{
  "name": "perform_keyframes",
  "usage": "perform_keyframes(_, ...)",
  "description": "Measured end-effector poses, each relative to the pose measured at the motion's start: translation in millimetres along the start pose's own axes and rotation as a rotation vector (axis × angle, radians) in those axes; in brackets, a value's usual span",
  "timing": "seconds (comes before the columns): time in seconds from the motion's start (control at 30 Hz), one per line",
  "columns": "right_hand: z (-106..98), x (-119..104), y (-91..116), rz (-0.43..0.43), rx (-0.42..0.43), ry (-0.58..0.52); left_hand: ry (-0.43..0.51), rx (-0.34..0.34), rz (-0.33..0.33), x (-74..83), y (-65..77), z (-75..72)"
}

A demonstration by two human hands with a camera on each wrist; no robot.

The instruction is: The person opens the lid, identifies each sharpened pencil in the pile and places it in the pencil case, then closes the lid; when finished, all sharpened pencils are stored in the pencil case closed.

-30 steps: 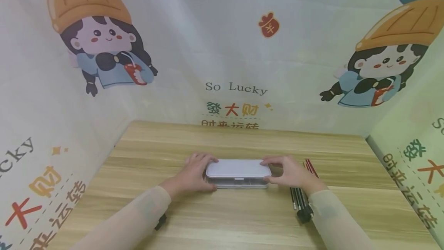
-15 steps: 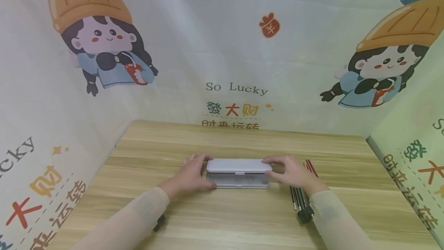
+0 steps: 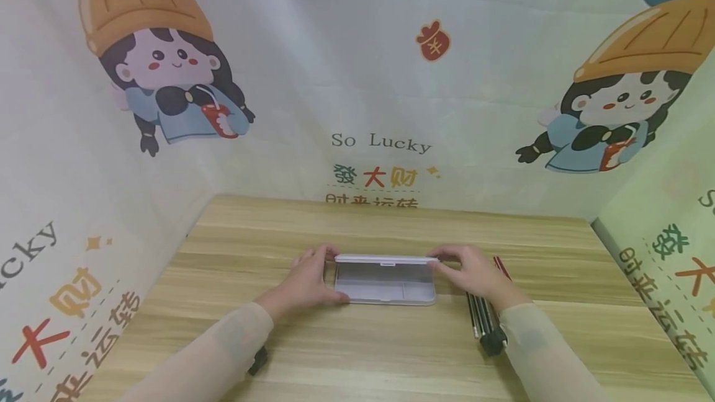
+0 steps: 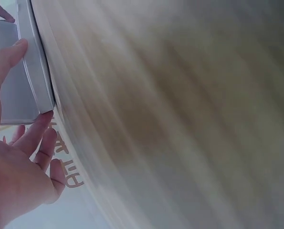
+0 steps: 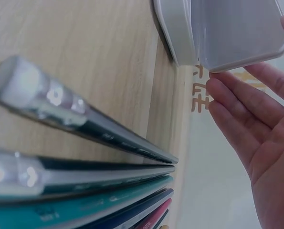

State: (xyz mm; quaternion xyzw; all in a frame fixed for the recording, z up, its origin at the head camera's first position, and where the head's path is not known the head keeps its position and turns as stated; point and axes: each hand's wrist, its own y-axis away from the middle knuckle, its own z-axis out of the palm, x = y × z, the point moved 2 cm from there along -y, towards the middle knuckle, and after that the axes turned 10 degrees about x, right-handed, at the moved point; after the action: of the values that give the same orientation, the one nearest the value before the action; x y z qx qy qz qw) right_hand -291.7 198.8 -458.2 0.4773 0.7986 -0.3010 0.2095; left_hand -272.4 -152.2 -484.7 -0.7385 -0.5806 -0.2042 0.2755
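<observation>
Left hand has the left end of the white pencil case: thumb at the front corner, index fingertip at the back corner, grasping the base. Right hand pinches the lid at its right end, thumb against fingers.

Change over the last second: lid has gone from barely ajar to tilted well up; I now get it edge-on from the head view. Left hand has hardly shifted, base hasn't slid. I read that as opening well along, the left steadying while the right lifts. Can't tell if the hinge is at its limit.

Case sits mid-table, between the hands, floor and small right-hand compartment now exposed. So the inside looks reachable from above.

Further out: dark pencils and red pencils by my right forearm, unmoved, on the wood table. Printed backdrop behind.
</observation>
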Motion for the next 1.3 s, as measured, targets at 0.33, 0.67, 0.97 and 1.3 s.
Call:
perform_keyframes(0.33,1.1,1.3,-4.4,0.052,0.094,0.024,0.036,0.003,-0.021,-4.4,-0.4,1.8)
perform_keyframes(0.67,-2.5,-10.2,-9.5,-0.049,0.386,-0.115,0.01,-0.02,0.008,-2.5,-4.1,-0.8)
perform_keyframes(0.97,-3.9,-5.2,-12.5,-0.146,0.426,-0.153,0.004,-0.044,0.03,1.2,-5.9,-2.3)
perform_keyframes(1.3,1.5,0.8,-18.8,-0.031,0.311,-0.188,-0.011,-0.084,0.056,2.3,-9.7,-1.7)
